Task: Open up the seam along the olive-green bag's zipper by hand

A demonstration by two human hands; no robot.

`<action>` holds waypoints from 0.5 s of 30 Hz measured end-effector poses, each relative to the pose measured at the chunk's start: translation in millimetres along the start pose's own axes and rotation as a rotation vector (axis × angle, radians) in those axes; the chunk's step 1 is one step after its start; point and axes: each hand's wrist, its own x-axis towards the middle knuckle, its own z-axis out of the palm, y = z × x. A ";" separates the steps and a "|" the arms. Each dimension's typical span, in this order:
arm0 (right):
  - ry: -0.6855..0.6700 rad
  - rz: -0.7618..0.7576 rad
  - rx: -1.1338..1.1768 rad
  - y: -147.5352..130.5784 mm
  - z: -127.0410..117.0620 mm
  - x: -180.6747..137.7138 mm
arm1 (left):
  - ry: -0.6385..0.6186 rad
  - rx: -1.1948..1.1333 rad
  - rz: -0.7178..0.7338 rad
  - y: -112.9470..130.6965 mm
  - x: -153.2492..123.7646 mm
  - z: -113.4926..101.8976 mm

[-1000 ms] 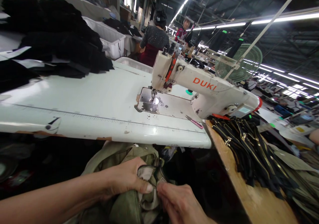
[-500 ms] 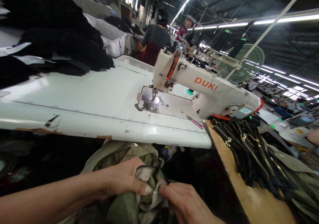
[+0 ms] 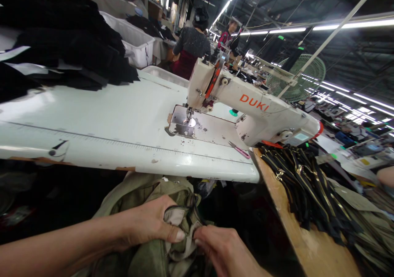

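Note:
An olive-green garment lies bunched in front of me, below the front edge of the sewing table. My left hand grips it from the left, thumb pressed on the pale inner cloth. From the right, my right hand pinches a fold of the same garment close to the left thumb. A dark edge, perhaps a zipper, curves between the two hands. The fingertips under the cloth are hidden. Beyond the garment stands a white sewing machine with its needle area lit and no fabric under it.
Pink-handled thread snips lie on the white sewing table. Black zippers with gold teeth hang over a wooden board at right. Black fabric is piled at left. A person stands behind the machine near a white bin.
The view has shifted very slightly. Both hands keep their hold on the garment, and the right fingers have turned a little at the fold.

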 end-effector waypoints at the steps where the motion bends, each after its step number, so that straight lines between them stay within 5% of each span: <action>1: 0.001 -0.027 -0.075 -0.1 -2.2 -1.0 | 0.007 0.008 -0.002 0.6 -0.3 0.2; 10: 0.046 -0.164 -0.078 4.8 0.1 9.4 | 0.030 0.036 0.034 -5.0 -1.3 -0.2; 15: -0.004 -0.193 -0.016 -11.3 -12.0 26.6 | 0.106 -0.066 0.105 9.4 -30.9 12.4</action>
